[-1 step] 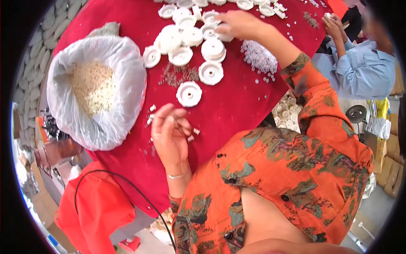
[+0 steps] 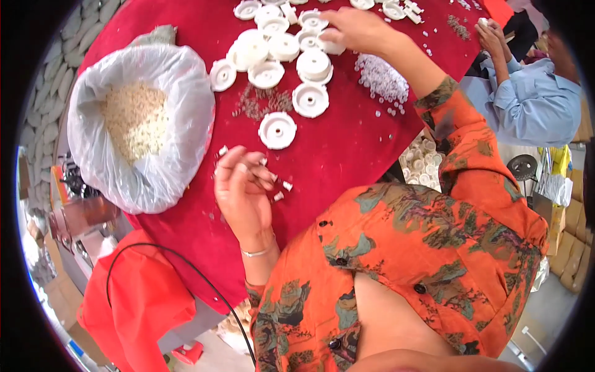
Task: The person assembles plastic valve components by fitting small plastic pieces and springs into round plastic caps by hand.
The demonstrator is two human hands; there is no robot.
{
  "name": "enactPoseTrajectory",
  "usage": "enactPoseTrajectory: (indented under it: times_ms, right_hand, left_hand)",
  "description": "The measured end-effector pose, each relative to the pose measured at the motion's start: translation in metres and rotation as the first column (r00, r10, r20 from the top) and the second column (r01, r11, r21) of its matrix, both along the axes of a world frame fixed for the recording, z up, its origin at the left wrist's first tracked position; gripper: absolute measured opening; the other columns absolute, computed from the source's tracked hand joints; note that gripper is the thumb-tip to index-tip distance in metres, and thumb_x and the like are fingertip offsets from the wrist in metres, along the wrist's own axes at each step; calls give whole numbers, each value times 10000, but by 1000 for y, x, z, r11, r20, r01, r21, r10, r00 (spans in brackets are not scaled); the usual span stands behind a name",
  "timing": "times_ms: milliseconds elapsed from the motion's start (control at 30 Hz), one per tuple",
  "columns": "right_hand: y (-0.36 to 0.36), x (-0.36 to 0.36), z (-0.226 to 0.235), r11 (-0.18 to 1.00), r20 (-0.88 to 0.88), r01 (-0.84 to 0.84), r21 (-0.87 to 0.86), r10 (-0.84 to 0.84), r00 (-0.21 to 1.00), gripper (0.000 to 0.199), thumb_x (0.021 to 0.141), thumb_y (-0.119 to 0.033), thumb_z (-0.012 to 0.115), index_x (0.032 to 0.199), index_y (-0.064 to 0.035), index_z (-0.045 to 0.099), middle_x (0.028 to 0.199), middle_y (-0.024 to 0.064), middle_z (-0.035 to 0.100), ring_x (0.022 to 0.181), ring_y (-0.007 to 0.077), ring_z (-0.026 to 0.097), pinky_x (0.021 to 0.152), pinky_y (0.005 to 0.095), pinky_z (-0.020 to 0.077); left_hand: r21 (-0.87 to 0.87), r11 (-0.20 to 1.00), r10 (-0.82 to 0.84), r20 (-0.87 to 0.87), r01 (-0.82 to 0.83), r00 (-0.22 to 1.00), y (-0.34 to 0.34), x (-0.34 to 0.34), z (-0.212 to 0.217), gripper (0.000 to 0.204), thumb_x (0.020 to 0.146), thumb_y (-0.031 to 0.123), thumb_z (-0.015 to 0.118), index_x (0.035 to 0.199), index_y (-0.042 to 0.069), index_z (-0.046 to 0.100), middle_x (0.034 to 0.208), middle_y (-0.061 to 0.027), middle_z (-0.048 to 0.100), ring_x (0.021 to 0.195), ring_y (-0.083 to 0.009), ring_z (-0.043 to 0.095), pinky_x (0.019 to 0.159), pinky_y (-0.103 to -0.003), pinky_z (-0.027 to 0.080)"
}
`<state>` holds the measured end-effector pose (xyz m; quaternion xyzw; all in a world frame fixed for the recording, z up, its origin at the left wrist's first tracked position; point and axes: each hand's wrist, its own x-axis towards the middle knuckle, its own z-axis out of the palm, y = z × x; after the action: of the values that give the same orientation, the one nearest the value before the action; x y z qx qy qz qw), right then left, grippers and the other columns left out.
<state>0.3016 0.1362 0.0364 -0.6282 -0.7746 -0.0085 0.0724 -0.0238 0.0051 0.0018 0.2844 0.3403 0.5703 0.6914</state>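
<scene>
Pinching a few small white pegs (image 2: pixel 273 180) between curled fingers, the left hand (image 2: pixel 243 197) hovers just above the red tabletop (image 2: pixel 347 155), one or two loose pegs lying beside its fingertips. These pegs look light, hard and smooth, easy to drop, so a fingertip pinch across the short body would probably hold them best. The right hand (image 2: pixel 356 30) reaches far forward, fingers closed over a white plastic disc (image 2: pixel 328 44) at the edge of a cluster of similar discs (image 2: pixel 273 46); the discs look stiff and light, best taken by the rim. One disc (image 2: pixel 277 130) lies apart, nearest the left hand. A heap of clear beads (image 2: pixel 381 77) sits right of the cluster, and a white bag (image 2: pixel 139 124) of pale bits stands at the left.
</scene>
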Motion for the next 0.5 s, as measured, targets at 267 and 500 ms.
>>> enactPoseTrajectory:
  times_ms: [267, 500]
  right_hand:
    - [-95, -101, -7, 894, -354, -418, 161, 447, 821, 191, 826, -167, 666, 973, -57, 613, 836, 108, 614, 771, 308, 631, 663, 395, 514]
    - [-107, -127, -40, 965, -253, -220, 144, 251, 934, 131, 825, -166, 649, 937, -101, 635, 809, 91, 618, 777, 286, 634, 653, 395, 514]
  left_hand:
    - [80, 968, 232, 77, -238, 970, 8, -13, 2, 224, 919, 41, 492, 1134, -15, 525, 956, -181, 653, 691, -194, 591, 582, -275, 467]
    - [67, 977, 207, -87, -202, 974, 4, -7, 13, 226, 915, 59, 530, 1116, -44, 540, 965, -182, 656, 680, -164, 635, 555, -237, 519]
